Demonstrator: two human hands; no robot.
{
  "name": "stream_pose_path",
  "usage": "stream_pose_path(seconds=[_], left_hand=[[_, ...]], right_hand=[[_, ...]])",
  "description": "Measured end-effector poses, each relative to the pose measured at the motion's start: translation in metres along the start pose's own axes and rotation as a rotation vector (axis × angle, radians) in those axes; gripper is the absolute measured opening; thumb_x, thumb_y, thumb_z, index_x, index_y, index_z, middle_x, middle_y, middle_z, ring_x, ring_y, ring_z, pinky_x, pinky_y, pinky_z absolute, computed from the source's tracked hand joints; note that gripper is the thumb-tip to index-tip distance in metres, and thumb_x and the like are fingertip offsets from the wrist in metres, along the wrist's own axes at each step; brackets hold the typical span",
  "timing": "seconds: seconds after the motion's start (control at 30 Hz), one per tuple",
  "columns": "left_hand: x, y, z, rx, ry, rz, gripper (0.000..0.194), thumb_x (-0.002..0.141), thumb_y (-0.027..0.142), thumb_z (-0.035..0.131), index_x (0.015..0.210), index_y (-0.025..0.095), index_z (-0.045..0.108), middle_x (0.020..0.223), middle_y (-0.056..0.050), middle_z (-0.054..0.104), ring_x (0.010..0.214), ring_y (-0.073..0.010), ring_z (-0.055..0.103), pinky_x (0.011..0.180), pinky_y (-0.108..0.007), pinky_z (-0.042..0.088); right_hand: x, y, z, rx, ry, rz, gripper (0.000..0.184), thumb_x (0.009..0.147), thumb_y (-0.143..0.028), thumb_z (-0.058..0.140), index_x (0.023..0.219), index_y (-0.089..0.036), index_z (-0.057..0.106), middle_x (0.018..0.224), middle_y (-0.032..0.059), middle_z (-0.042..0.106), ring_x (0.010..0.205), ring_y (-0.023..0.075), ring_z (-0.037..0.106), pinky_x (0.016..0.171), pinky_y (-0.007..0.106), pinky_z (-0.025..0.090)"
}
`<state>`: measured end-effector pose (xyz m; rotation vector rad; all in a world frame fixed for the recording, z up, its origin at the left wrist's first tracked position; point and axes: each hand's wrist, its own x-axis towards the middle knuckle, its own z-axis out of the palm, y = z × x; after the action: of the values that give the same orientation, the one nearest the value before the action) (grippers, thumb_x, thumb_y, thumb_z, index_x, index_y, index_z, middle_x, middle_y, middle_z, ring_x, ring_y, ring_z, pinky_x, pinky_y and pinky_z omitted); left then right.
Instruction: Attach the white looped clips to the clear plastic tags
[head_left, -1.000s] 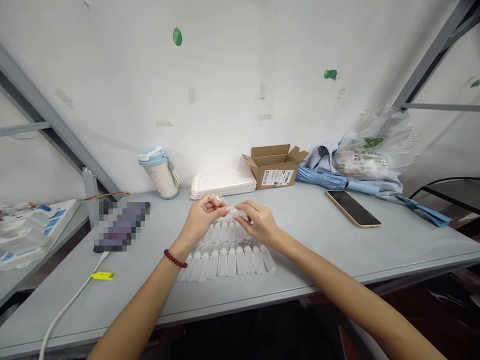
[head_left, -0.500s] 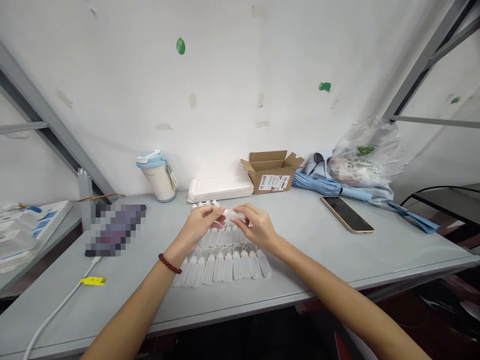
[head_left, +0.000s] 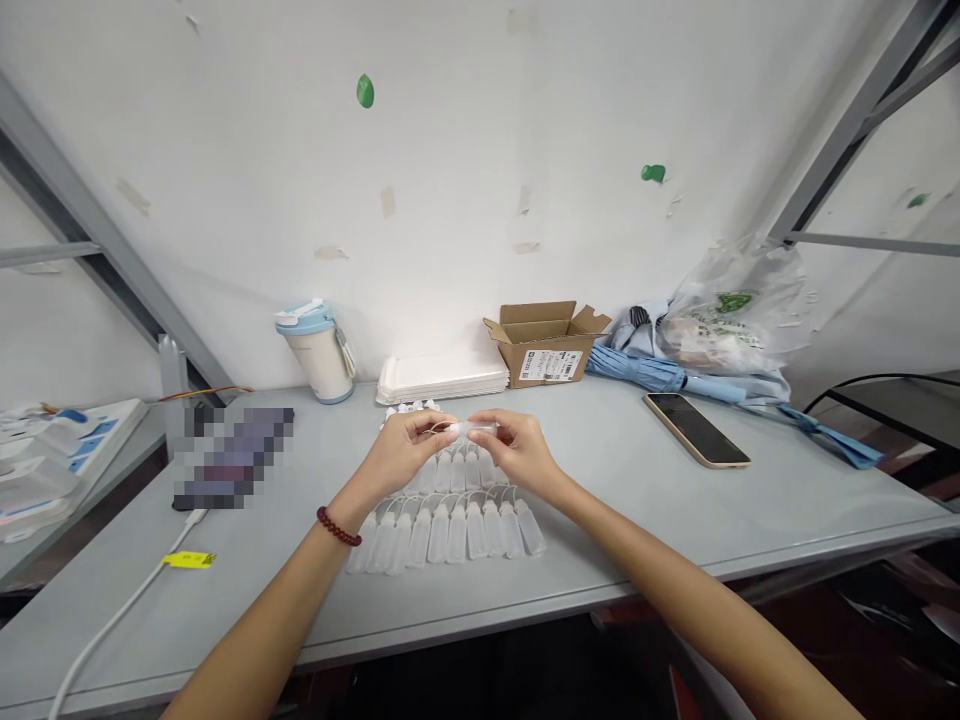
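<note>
In the head view, holding a small translucent bottle (head_left: 464,428) just above the middle of the table (head_left: 600,450), roughly level and partly hidden by fingers. Pinching its white end between thumb and fingers of the left hand (head_left: 405,447), and its body between thumb and fingers of the right hand (head_left: 523,455), with both sets of fingertips close together. Wearing a dark red bead bracelet (head_left: 339,527) on the left wrist. Laid out below on the table in rows: similar bottles in a front row (head_left: 437,540), flat and side by side, with thin white tubes curving from the necks, and more in a back row (head_left: 458,475), partly covered by the hands. Just beyond the left hand, showing small white pieces (head_left: 414,407), too small to make out well. Along the wall, from left to right: a cream cup (head_left: 321,362) with a blue lid, a stack of white envelopes (head_left: 442,380), an open cardboard box (head_left: 541,350), a folded blue umbrella (head_left: 637,368) and a clear plastic bag (head_left: 720,325). Nearer, on the right, a phone (head_left: 696,430) lying face up; on the left, a pixelated device (head_left: 244,455) joined to a white cable (head_left: 112,615) with a yellow tag (head_left: 190,560).
</note>
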<state>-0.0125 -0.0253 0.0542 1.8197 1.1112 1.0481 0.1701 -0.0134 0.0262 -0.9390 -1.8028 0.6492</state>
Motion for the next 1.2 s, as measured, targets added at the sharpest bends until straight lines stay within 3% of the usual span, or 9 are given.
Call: stream_pose_path(seconds=[0.1,0.17,0.33,0.63,0.73,0.83,0.93,1.03,1.2], left_hand=[[0.0,0.001,0.001,-0.028,0.004,-0.005,0.026,0.075,0.038,0.062,0.089,0.017,0.069,0.087,-0.006,0.068,0.081,-0.0194,0.059,0.073,-0.029,0.048],[0.0,0.002,0.002,-0.054,-0.002,-0.04,0.029,0.076,0.041,0.06,0.089,0.017,0.069,0.086,-0.007,0.068,0.079,-0.0193,0.061,0.073,-0.031,0.049],[0.002,0.0,0.003,-0.093,-0.089,-0.128,0.04,0.08,0.049,0.052,0.071,0.013,0.067,0.073,-0.008,0.065,0.067,-0.0181,0.061,0.064,-0.03,0.051],[-0.001,0.003,0.001,0.007,-0.08,-0.017,0.037,0.081,0.044,0.053,0.057,0.016,0.06,0.056,-0.002,0.057,0.055,-0.0135,0.053,0.057,-0.025,0.045],[-0.002,0.004,0.004,0.097,-0.069,0.046,0.032,0.08,0.041,0.054,0.061,0.016,0.061,0.056,0.0,0.056,0.057,-0.0135,0.051,0.057,-0.024,0.042],[-0.004,0.004,0.007,0.213,0.015,0.094,0.027,0.079,0.039,0.055,0.067,0.017,0.063,0.058,0.001,0.055,0.058,-0.0132,0.048,0.055,-0.023,0.04],[-0.004,0.005,0.008,0.209,0.055,0.081,0.024,0.079,0.04,0.056,0.076,0.018,0.066,0.068,-0.001,0.061,0.062,-0.0144,0.052,0.058,-0.024,0.042],[-0.002,0.005,0.006,0.094,-0.023,-0.007,0.032,0.082,0.044,0.051,0.076,0.018,0.067,0.074,-0.005,0.065,0.062,-0.0159,0.056,0.06,-0.026,0.047],[0.0,0.001,0.005,-0.01,-0.114,-0.073,0.043,0.084,0.05,0.045,0.069,0.015,0.065,0.061,-0.004,0.061,0.057,-0.0157,0.056,0.056,-0.026,0.048]], right_hand=[[0.001,-0.002,-0.002,0.125,-0.044,0.115,0.026,0.078,-0.035,0.06,0.091,-0.014,0.066,0.047,-0.0039,0.05,0.041,0.0102,0.046,0.044,0.023,0.039],[0.002,-0.002,-0.002,0.159,-0.045,0.117,0.027,0.077,-0.036,0.06,0.093,-0.014,0.066,0.048,-0.0038,0.051,0.042,0.0107,0.049,0.046,0.023,0.041],[0.003,0.003,-0.001,0.136,-0.024,0.011,0.025,0.079,-0.034,0.059,0.093,-0.015,0.066,0.061,0.0001,0.06,0.046,0.0101,0.052,0.049,0.024,0.044],[0.001,-0.003,-0.006,-0.113,-0.053,-0.231,0.027,0.089,-0.033,0.046,0.092,-0.015,0.065,0.073,0.0047,0.065,0.06,0.0127,0.053,0.058,0.024,0.042],[0.003,-0.005,-0.009,-0.103,-0.104,-0.171,0.029,0.091,-0.034,0.043,0.085,-0.016,0.065,0.068,0.0026,0.063,0.059,0.0121,0.051,0.058,0.023,0.04],[0.005,-0.005,-0.011,-0.045,-0.128,-0.065,0.028,0.089,-0.033,0.045,0.081,-0.015,0.065,0.064,0.0008,0.06,0.056,0.011,0.049,0.055,0.022,0.038],[0.005,-0.005,-0.01,0.007,-0.126,-0.013,0.027,0.089,-0.032,0.045,0.084,-0.014,0.065,0.067,0.0011,0.061,0.057,0.0108,0.049,0.055,0.022,0.038],[0.004,-0.005,-0.008,0.008,-0.12,-0.062,0.027,0.09,-0.032,0.044,0.092,-0.016,0.065,0.076,0.0031,0.065,0.063,0.012,0.053,0.056,0.022,0.039],[0.002,-0.003,-0.006,-0.034,-0.085,-0.179,0.025,0.089,-0.031,0.046,0.098,-0.016,0.064,0.084,0.0062,0.067,0.068,0.0137,0.056,0.06,0.024,0.042]])
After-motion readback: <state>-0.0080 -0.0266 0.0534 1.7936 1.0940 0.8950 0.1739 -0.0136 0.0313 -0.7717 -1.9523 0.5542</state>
